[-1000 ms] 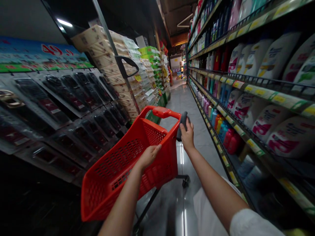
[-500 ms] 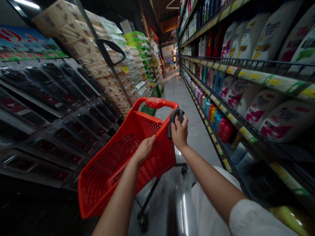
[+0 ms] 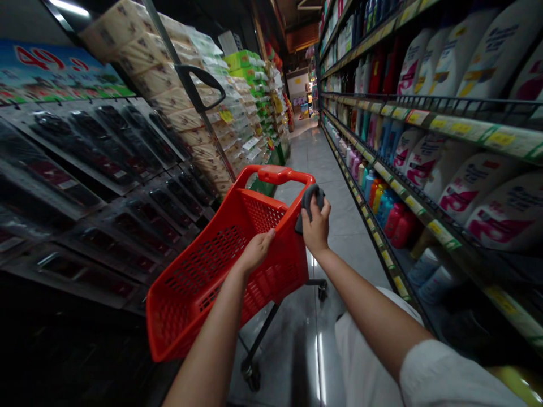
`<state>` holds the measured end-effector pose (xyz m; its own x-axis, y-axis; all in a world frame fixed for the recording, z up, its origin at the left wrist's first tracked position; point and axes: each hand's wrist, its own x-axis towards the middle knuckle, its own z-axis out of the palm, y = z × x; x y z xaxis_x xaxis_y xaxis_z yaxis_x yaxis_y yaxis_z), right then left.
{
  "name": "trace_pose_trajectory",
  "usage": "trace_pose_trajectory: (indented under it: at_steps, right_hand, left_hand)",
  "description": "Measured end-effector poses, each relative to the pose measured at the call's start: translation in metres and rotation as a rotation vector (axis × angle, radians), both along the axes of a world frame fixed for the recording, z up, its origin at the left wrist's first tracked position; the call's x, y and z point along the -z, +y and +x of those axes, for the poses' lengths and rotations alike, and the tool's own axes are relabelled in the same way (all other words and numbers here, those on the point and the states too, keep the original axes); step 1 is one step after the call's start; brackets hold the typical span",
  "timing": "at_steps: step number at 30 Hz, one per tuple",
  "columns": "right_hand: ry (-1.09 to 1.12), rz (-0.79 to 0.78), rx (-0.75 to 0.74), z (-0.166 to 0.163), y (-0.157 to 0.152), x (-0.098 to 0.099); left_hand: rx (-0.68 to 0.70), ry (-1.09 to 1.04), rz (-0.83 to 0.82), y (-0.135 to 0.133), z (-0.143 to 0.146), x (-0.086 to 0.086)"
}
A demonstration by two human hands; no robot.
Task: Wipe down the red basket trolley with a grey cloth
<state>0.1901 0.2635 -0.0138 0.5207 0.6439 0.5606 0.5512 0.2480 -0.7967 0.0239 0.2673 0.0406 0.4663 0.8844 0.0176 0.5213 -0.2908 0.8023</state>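
Observation:
A red plastic shopping cart (image 3: 193,265) stands on the tiled floor in front of me, its handle end farther away. My left hand (image 3: 258,250) is closed over the near top rim of the basket, thumb lying along the edge. In my right hand (image 3: 316,226) is a dark grey cloth (image 3: 311,203), pressed against the right end of the cart's handle frame. The fingers bunch the cloth from above, and part of it hangs down the outside of the cart. No goods show in the visible part of the basket.
Shelves of shampoo bottles (image 3: 479,186) line the right side. On the left are a rack of packaged dark goods (image 3: 127,141), stacked paper packs (image 3: 148,73) and a pole with a black loop handle (image 3: 203,87). The tiled aisle (image 3: 305,158) runs ahead between them.
The whole view has shifted, so the cart and both hands appear slightly farther right. My left hand keeps its hold on the rim, and the cloth stays at the handle's right end.

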Motion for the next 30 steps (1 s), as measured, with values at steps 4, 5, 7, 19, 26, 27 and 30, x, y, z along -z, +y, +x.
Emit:
trace_pose_trajectory:
  at_steps: [4,5,7,19,26,27,30]
  right_hand:
    - [-0.109,-0.104,-0.028,-0.016,-0.015,0.006]
    - [-0.133,-0.126,-0.044,-0.015,-0.017,0.006]
    - [-0.157,-0.153,-0.058,-0.007,-0.016,0.003]
    - [-0.211,-0.248,-0.089,-0.002,-0.019,-0.001]
    - [-0.394,-0.271,0.006,-0.003,-0.020,-0.011]
    - [-0.449,-0.296,-0.006,-0.005,-0.023,-0.012]
    - [-0.553,-0.352,-0.011,-0.005,-0.029,-0.017]
  left_hand:
    - [-0.062,0.026,0.071,0.003,0.000,0.002]
    - [-0.067,0.031,0.072,0.004,0.000,0.002]
    - [-0.061,0.028,0.068,0.006,0.000,0.003]
    - [-0.083,0.064,0.102,0.016,0.005,0.006]
    - [-0.072,0.010,0.077,0.017,0.008,0.005]
    - [-0.074,0.005,0.075,0.017,0.008,0.005]
    - [-0.072,-0.022,0.049,0.018,0.007,0.006]
